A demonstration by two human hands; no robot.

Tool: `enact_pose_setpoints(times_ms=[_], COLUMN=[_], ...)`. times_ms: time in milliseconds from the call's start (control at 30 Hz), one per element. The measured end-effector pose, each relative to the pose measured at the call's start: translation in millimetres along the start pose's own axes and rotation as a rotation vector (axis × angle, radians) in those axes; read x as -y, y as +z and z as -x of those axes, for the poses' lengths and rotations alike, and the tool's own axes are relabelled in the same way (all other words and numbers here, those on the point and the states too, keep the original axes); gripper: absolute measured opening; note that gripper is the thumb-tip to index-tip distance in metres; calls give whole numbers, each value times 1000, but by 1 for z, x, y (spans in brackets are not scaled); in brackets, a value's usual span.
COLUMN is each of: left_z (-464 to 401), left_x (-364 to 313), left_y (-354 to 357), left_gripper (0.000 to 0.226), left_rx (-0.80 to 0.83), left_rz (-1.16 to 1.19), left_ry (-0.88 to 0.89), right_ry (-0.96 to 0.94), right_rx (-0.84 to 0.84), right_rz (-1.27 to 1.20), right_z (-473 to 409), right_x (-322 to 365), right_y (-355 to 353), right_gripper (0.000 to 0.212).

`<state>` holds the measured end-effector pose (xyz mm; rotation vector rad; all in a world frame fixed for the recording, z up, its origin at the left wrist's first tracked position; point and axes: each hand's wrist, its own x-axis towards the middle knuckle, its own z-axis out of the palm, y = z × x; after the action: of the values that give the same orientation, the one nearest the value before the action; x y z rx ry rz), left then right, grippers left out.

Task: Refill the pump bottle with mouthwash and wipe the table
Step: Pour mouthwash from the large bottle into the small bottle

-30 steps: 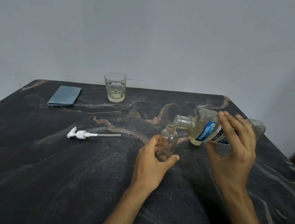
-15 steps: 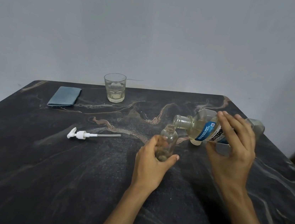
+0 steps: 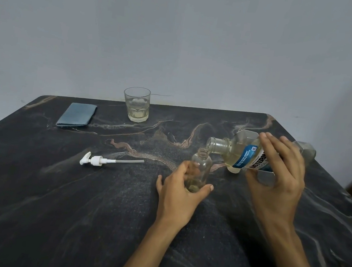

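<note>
Small clear pump bottle (image 3: 199,171) upright mid-table (image 3: 30,193), gripped low by left hand (image 3: 179,197). Mouthwash bottle (image 3: 243,155) tipped sideways in right hand (image 3: 277,181), open neck right over its mouth. Pump head (image 3: 96,160) lying to the left; glass (image 3: 136,104) and folded blue cloth (image 3: 77,115) farther back.
</note>
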<state>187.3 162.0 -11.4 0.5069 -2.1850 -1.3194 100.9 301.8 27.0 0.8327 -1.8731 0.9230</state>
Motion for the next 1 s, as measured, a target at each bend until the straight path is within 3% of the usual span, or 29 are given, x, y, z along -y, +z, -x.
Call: enact_pose_setpoints(times_ms=[1000], left_z=[1], left_x=[-2], left_y=[-1], left_gripper=[34], left_rx=[-3], left_rz=[17], left_ry=[16], right_ry=[13], right_rx=[16], right_rz=[10], right_z=[-1], right_x=[1], right_y=[-2], right_gripper=[84])
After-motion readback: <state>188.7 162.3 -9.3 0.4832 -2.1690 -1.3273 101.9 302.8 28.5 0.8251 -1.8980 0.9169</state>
